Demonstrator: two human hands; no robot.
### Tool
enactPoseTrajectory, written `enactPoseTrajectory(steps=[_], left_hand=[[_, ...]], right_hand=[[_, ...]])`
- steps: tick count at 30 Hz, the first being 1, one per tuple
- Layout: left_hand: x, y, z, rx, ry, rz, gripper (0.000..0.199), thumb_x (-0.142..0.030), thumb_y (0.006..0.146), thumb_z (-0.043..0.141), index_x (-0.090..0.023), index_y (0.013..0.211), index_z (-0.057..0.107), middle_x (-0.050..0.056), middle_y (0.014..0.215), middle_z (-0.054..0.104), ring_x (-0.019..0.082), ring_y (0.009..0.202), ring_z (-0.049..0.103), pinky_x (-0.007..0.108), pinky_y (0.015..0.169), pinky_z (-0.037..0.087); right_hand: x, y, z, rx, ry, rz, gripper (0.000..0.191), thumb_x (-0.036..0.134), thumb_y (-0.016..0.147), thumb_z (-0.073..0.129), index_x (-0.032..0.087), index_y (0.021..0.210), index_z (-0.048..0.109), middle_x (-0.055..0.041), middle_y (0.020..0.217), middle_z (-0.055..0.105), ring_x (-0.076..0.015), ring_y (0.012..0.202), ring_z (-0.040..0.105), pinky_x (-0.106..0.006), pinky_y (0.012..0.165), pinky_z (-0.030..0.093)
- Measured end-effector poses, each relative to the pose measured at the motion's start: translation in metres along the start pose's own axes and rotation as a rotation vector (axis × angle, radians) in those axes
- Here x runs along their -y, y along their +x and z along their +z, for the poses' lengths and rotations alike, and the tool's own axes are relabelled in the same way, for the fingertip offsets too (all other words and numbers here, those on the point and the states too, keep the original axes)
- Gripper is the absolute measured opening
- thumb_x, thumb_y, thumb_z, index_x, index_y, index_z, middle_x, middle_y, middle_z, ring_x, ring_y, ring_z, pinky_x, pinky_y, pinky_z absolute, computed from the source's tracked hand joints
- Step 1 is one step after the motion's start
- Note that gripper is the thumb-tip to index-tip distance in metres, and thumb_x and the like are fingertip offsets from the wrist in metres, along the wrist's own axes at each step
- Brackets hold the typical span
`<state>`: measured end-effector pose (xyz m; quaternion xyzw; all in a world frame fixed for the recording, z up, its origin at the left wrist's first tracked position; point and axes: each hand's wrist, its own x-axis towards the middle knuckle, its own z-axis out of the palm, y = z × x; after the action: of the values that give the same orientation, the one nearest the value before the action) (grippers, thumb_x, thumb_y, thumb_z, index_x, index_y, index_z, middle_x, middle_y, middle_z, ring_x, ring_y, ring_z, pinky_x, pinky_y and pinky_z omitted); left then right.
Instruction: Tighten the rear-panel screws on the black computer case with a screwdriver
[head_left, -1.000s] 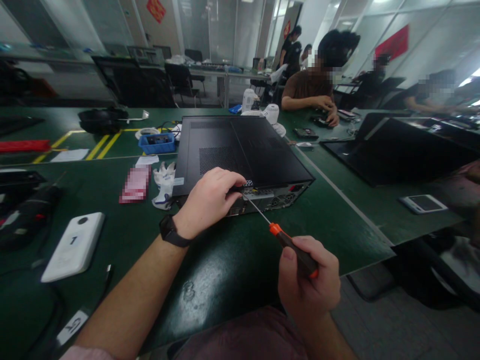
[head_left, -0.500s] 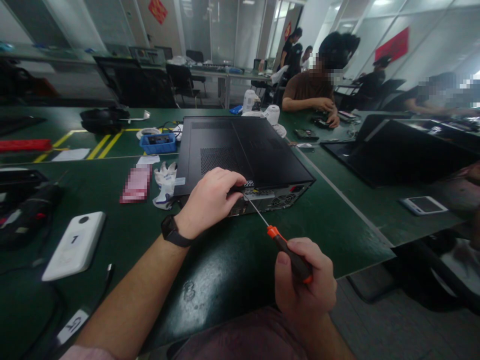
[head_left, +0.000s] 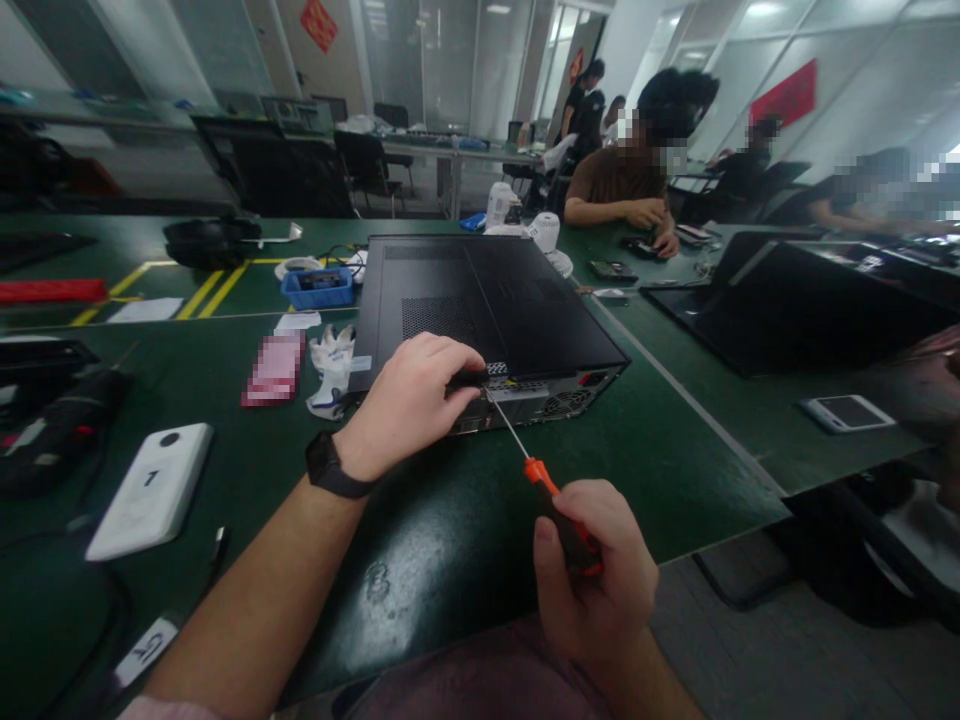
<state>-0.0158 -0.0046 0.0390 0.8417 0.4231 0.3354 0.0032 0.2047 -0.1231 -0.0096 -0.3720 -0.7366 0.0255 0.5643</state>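
Observation:
A black desktop computer case [head_left: 525, 300] lies flat on the green table, its back panel with a fan grille [head_left: 568, 402] facing me. My left hand [head_left: 420, 392] rests over the near edge of the case, thumb and index finger closed around something dark there that I cannot make out. Beside those fingertips shows a perforated metal strip [head_left: 496, 369]. My right hand [head_left: 600, 565] is wrapped round the dark and orange handle of a screwdriver [head_left: 538, 478]. The shaft slants up and left, its tip at the back panel just by my left thumb; the exact contact point is too small to tell.
Left of the case lie a white glove [head_left: 330, 370], a blue tray [head_left: 319, 288] and a white power bank [head_left: 154, 490]. A laptop [head_left: 787, 300] and a phone [head_left: 851, 412] sit on the right. Across the table a person [head_left: 637, 190] handles a dark part.
My right hand and the screwdriver handle have shifted slightly left, and the handle has turned in the grip. The left hand has moved a little left, still at the case's edge.

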Motion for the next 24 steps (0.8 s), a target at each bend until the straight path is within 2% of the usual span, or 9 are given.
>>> enactPoseTrajectory(steps=[7, 12, 18, 24], left_hand=[[0.009, -0.002, -0.022, -0.058, 0.083, -0.099, 0.019, -0.037, 0.092, 0.071, -0.019, 0.099, 0.070, 0.006, 0.102, 0.076, 0.025, 0.099, 0.068, 0.040, 0.090, 0.051], [0.022, -0.005, -0.030, -0.113, 0.117, -0.203, 0.024, -0.044, 0.093, 0.067, -0.021, 0.101, 0.070, 0.007, 0.104, 0.076, 0.026, 0.098, 0.069, 0.040, 0.091, 0.052], [0.030, -0.006, -0.030, -0.135, 0.115, -0.257, 0.030, -0.049, 0.093, 0.065, -0.020, 0.102, 0.070, 0.008, 0.109, 0.075, 0.027, 0.104, 0.068, 0.040, 0.094, 0.052], [0.032, -0.005, -0.024, -0.081, 0.077, -0.292, 0.033, -0.050, 0.093, 0.064, -0.020, 0.105, 0.069, 0.009, 0.115, 0.073, 0.027, 0.110, 0.066, 0.042, 0.101, 0.051]], right_hand=[[0.002, -0.004, 0.000, 0.022, -0.005, -0.001, 0.037, 0.003, 0.081, 0.064, 0.017, 0.115, 0.062, -0.0062, 0.095, 0.062, -0.0195, 0.083, 0.063, -0.037, 0.069, 0.056], [0.004, -0.001, 0.001, 0.004, -0.047, -0.012, 0.032, 0.006, 0.083, 0.064, 0.018, 0.113, 0.063, -0.0056, 0.094, 0.065, -0.0191, 0.082, 0.065, -0.035, 0.068, 0.057], [0.005, 0.003, 0.003, -0.065, -0.132, -0.008, 0.029, 0.006, 0.085, 0.066, 0.018, 0.111, 0.062, -0.0043, 0.090, 0.070, -0.0178, 0.078, 0.070, -0.031, 0.068, 0.059], [0.002, -0.004, 0.002, -0.062, -0.298, 0.118, 0.017, 0.021, 0.095, 0.062, 0.021, 0.112, 0.063, -0.0027, 0.086, 0.073, -0.0156, 0.066, 0.069, -0.027, 0.061, 0.056]])
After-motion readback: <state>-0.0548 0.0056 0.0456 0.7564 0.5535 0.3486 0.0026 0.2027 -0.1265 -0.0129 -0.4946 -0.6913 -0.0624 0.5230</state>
